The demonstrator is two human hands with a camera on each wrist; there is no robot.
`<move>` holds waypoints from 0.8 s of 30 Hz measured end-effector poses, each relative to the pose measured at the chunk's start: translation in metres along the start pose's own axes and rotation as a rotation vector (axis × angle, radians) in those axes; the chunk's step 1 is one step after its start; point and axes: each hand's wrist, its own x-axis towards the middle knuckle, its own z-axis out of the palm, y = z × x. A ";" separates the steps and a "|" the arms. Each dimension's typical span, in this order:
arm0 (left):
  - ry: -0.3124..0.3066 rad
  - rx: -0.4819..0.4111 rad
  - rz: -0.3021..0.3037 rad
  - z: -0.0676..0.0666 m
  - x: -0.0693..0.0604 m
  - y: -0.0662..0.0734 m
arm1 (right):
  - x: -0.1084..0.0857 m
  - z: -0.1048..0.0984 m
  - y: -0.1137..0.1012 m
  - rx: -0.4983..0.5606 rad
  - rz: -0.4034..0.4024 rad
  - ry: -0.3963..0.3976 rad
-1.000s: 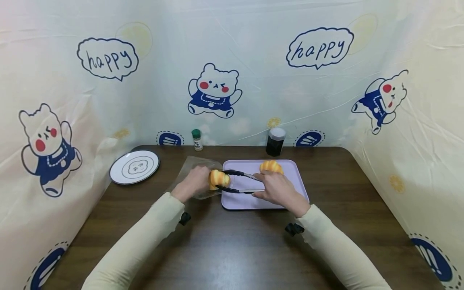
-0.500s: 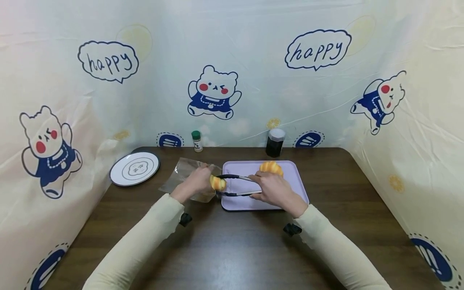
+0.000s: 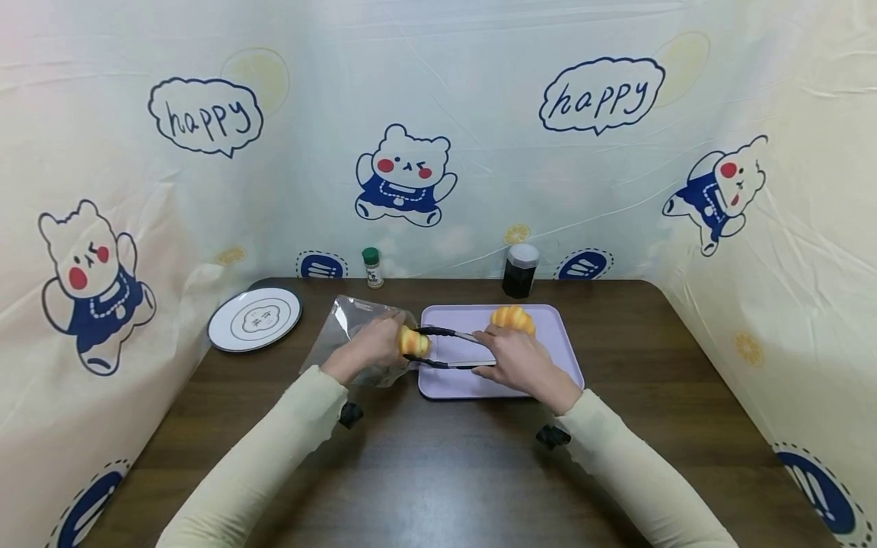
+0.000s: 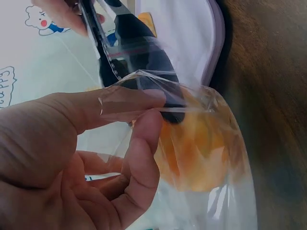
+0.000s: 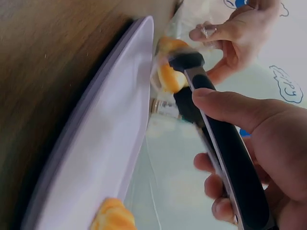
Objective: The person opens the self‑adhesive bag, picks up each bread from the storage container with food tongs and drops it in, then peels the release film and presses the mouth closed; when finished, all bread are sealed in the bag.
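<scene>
My left hand (image 3: 370,344) pinches the rim of a clear plastic bag (image 4: 235,191) between thumb and fingers. My right hand (image 3: 517,358) grips a pair of tongs (image 5: 225,143) with black tips and dark handles. Between the tong tips sits a golden bread roll (image 3: 414,342), at the mouth of the bag. In the left wrist view, much of the roll shows through the clear film. A second golden roll (image 3: 512,318) lies on the lilac tray (image 3: 466,388), partly behind my right hand.
A white plate (image 3: 233,335) lies at the table's left edge. Along the back stand a small green-capped shaker (image 3: 372,268) and a dark jar with a pale lid (image 3: 521,270). A patterned cloth (image 3: 493,175) rises behind the table.
The roll in the tongs shows less than a second ago, sitting further toward the bag and my left hand. The bag has shifted and spread. The second roll has stayed put.
</scene>
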 end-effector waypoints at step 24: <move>0.060 -0.021 0.074 0.001 -0.004 0.004 | 0.005 0.002 -0.002 0.024 0.066 -0.045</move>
